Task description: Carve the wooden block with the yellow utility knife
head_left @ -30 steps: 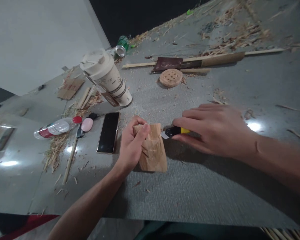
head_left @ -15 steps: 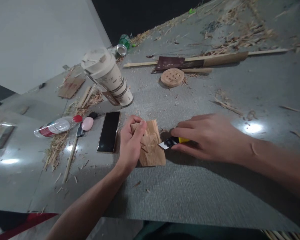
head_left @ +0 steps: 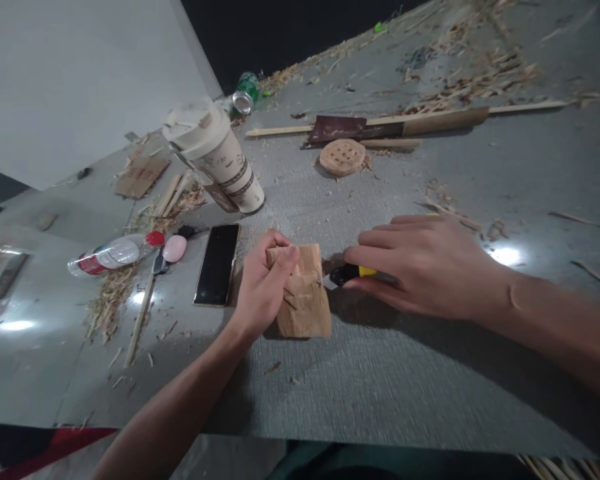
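Gripping a pale wooden block (head_left: 305,300) near the middle of the grey worktop (head_left: 380,387), the left hand (head_left: 263,287) has its fingers curled over the block's upper left corner, its grip clenched on the wood; the right hand (head_left: 425,263), at three o'clock from the block, is closed around a yellow-and-black utility knife (head_left: 353,272) whose blade tip touches, or all but touches, the block's right edge. The block lies flat on the worktop, with shallow cuts showing across its top face.

By its look the block is stiff and fairly light, dry rather than slippery, and unlikely to break; it would probably slide under a sideways push from the blade unless pinned, so the sound place to hold it is the far-left corner and side, well clear of the cutting edge, as the left hand does. The knife is best taken by its body, fingers behind the blade.

At nine o'clock from the block, just beside the left hand, lies a dark phone (head_left: 217,263); further out that way are a pink oval object (head_left: 174,249) and a plastic bottle (head_left: 110,255) on its side amid wood shavings (head_left: 107,303). At eleven o'clock stands a lidded paper cup (head_left: 215,157); at one o'clock, well apart, lie a round wooden disc (head_left: 343,157) and long wooden strips (head_left: 430,120); a green can (head_left: 245,93) lies at the far edge.
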Action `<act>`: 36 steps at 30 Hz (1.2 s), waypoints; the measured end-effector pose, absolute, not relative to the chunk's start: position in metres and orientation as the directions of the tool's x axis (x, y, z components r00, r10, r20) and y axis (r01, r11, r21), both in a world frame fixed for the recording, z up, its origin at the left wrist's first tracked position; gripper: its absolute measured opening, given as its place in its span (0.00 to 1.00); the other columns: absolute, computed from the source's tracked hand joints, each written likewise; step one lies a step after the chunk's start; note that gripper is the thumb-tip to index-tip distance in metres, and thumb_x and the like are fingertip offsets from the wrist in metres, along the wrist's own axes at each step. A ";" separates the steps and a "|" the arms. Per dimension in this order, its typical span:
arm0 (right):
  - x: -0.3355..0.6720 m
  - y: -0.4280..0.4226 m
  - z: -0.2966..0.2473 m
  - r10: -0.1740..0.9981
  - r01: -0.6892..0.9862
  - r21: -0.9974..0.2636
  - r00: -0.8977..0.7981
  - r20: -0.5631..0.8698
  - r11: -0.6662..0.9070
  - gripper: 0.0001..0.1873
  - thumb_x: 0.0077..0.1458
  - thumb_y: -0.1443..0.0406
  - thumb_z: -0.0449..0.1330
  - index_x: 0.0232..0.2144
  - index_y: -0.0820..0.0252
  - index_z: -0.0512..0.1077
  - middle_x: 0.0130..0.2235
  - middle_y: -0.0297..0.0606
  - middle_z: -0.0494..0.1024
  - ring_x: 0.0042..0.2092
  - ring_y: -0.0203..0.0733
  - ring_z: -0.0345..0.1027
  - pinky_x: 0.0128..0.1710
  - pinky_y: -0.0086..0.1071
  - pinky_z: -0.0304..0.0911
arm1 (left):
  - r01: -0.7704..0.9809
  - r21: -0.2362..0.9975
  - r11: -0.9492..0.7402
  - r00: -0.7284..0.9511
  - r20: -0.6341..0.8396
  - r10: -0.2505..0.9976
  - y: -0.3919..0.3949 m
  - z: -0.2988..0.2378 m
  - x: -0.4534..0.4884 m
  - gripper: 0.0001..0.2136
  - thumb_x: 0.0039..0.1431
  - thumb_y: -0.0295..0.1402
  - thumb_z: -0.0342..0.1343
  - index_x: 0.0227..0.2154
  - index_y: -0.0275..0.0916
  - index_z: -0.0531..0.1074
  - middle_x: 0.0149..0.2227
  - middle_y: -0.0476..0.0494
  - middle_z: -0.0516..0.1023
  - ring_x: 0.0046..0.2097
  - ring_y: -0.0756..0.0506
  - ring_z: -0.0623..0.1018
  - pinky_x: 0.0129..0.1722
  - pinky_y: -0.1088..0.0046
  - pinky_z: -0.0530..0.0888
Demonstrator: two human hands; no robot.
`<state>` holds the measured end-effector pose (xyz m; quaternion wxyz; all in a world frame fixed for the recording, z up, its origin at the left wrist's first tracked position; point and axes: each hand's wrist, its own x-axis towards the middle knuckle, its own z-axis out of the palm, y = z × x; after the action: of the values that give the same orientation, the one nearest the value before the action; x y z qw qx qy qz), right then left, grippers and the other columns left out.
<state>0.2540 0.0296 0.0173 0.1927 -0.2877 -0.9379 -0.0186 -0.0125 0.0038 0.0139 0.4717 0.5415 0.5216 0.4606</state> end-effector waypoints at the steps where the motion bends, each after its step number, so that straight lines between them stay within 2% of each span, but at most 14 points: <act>1: 0.253 0.029 0.018 0.527 0.547 -0.065 -0.757 0.387 0.835 0.22 0.81 0.50 0.50 0.40 0.54 0.75 0.34 0.35 0.78 0.32 0.42 0.67 0.36 0.40 0.49 | 0.117 0.993 -0.011 0.036 0.006 0.999 0.005 0.014 -0.013 0.20 0.69 0.52 0.67 0.34 0.43 0.70 0.25 0.55 0.62 0.25 0.51 0.60 0.25 0.73 0.58; 5: 0.254 0.027 0.020 0.517 0.553 -0.048 -0.741 0.428 0.832 0.22 0.80 0.51 0.51 0.40 0.56 0.77 0.34 0.37 0.80 0.32 0.41 0.68 0.34 0.38 0.49 | 0.108 0.994 -0.017 0.049 0.012 0.999 0.005 0.014 -0.013 0.19 0.71 0.51 0.65 0.32 0.43 0.69 0.25 0.55 0.62 0.26 0.51 0.61 0.25 0.74 0.61; 7: 0.261 0.034 0.023 0.568 0.606 -0.072 -0.690 0.450 0.793 0.23 0.80 0.50 0.53 0.41 0.56 0.79 0.36 0.38 0.83 0.30 0.40 0.67 0.32 0.36 0.49 | 0.154 0.988 -0.001 0.127 -0.019 0.992 -0.002 0.015 -0.008 0.17 0.72 0.47 0.64 0.32 0.43 0.70 0.27 0.53 0.67 0.26 0.50 0.65 0.26 0.75 0.63; 9: 0.274 0.047 0.027 0.670 0.708 -0.126 -0.575 0.469 0.695 0.24 0.78 0.48 0.54 0.42 0.57 0.82 0.34 0.39 0.83 0.26 0.37 0.63 0.29 0.35 0.48 | 0.235 0.972 0.013 0.351 -0.097 0.931 -0.015 0.018 -0.001 0.12 0.71 0.44 0.64 0.36 0.44 0.74 0.30 0.50 0.75 0.28 0.49 0.71 0.26 0.75 0.66; 11: 0.288 0.063 0.031 0.765 0.806 -0.184 -0.424 0.485 0.563 0.26 0.77 0.46 0.56 0.41 0.59 0.82 0.29 0.38 0.79 0.24 0.36 0.59 0.28 0.36 0.48 | 0.260 0.965 -0.028 0.594 -0.137 0.793 -0.029 0.022 0.006 0.10 0.72 0.44 0.63 0.39 0.44 0.76 0.29 0.51 0.76 0.27 0.49 0.71 0.26 0.74 0.66; 13: 0.298 0.074 0.035 0.802 0.856 -0.234 -0.290 0.522 0.461 0.27 0.74 0.44 0.57 0.36 0.58 0.80 0.24 0.35 0.73 0.24 0.36 0.57 0.29 0.36 0.50 | 0.235 0.968 -0.086 0.667 -0.096 0.738 -0.037 0.026 0.009 0.10 0.70 0.45 0.66 0.39 0.44 0.78 0.29 0.50 0.77 0.28 0.48 0.72 0.28 0.72 0.67; 15: 0.299 0.076 0.034 0.829 0.865 -0.277 -0.239 0.506 0.418 0.26 0.73 0.45 0.58 0.35 0.58 0.78 0.23 0.34 0.70 0.24 0.35 0.56 0.30 0.37 0.51 | 0.229 0.971 -0.069 0.507 -0.058 0.860 -0.034 0.027 0.006 0.10 0.71 0.43 0.65 0.37 0.44 0.78 0.29 0.50 0.75 0.28 0.48 0.72 0.28 0.71 0.67; 17: 0.292 0.069 0.029 0.835 0.836 -0.295 -0.298 0.462 0.462 0.24 0.75 0.47 0.58 0.37 0.59 0.79 0.24 0.34 0.71 0.25 0.36 0.58 0.30 0.36 0.52 | 0.208 0.977 -0.045 0.194 0.004 0.981 -0.020 0.024 -0.001 0.10 0.71 0.41 0.64 0.34 0.44 0.75 0.28 0.51 0.71 0.28 0.48 0.68 0.27 0.72 0.65; 19: 0.279 0.058 0.021 0.785 0.765 -0.281 -0.432 0.445 0.580 0.25 0.77 0.47 0.55 0.41 0.59 0.80 0.27 0.36 0.76 0.26 0.37 0.62 0.30 0.36 0.52 | 0.186 0.981 -0.049 -0.068 0.062 0.996 -0.004 0.017 -0.010 0.13 0.73 0.41 0.63 0.33 0.43 0.73 0.28 0.53 0.66 0.29 0.49 0.65 0.29 0.73 0.65; 20: 0.272 0.052 0.017 0.741 0.721 -0.261 -0.499 0.449 0.642 0.26 0.78 0.47 0.54 0.41 0.59 0.80 0.29 0.37 0.78 0.27 0.38 0.65 0.30 0.36 0.51 | 0.157 0.986 -0.053 -0.133 0.074 0.988 0.004 0.012 -0.014 0.14 0.73 0.43 0.63 0.33 0.43 0.72 0.28 0.53 0.65 0.29 0.49 0.65 0.30 0.74 0.65; 22: 0.261 0.042 0.010 0.677 0.649 -0.235 -0.601 0.425 0.723 0.25 0.79 0.48 0.52 0.43 0.58 0.80 0.32 0.38 0.82 0.28 0.40 0.69 0.29 0.37 0.48 | 0.112 0.993 -0.042 -0.188 0.063 0.980 0.014 0.004 -0.020 0.15 0.74 0.45 0.63 0.33 0.43 0.70 0.29 0.53 0.63 0.30 0.49 0.64 0.30 0.74 0.65; 26: 0.249 0.035 0.005 0.608 0.549 -0.263 -0.730 0.313 0.794 0.24 0.81 0.50 0.49 0.45 0.57 0.79 0.36 0.37 0.83 0.31 0.41 0.72 0.30 0.37 0.46 | 0.083 0.996 -0.021 -0.179 0.036 0.983 0.015 -0.001 -0.019 0.16 0.73 0.47 0.64 0.33 0.43 0.70 0.29 0.53 0.64 0.30 0.49 0.65 0.31 0.74 0.66; 31: 0.250 0.035 0.006 0.597 0.526 -0.292 -0.755 0.271 0.798 0.23 0.82 0.51 0.49 0.47 0.57 0.78 0.37 0.38 0.83 0.31 0.41 0.72 0.31 0.39 0.47 | 0.147 0.989 -0.023 -0.146 0.045 0.988 0.006 0.003 -0.011 0.16 0.73 0.45 0.64 0.34 0.43 0.70 0.28 0.54 0.64 0.29 0.50 0.63 0.30 0.73 0.63; 36: 0.249 0.031 0.006 0.588 0.517 -0.295 -0.765 0.262 0.804 0.24 0.82 0.49 0.48 0.43 0.56 0.76 0.36 0.35 0.81 0.31 0.40 0.69 0.33 0.38 0.45 | 0.201 0.979 -0.033 -0.139 0.062 0.988 0.006 0.000 -0.013 0.15 0.74 0.43 0.63 0.33 0.42 0.70 0.27 0.54 0.63 0.28 0.50 0.62 0.29 0.73 0.61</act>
<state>0.2494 0.0311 0.0063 0.1730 -0.2959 -0.9338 0.1032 -0.0133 0.0060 0.0004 0.3982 0.5216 0.5699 0.4946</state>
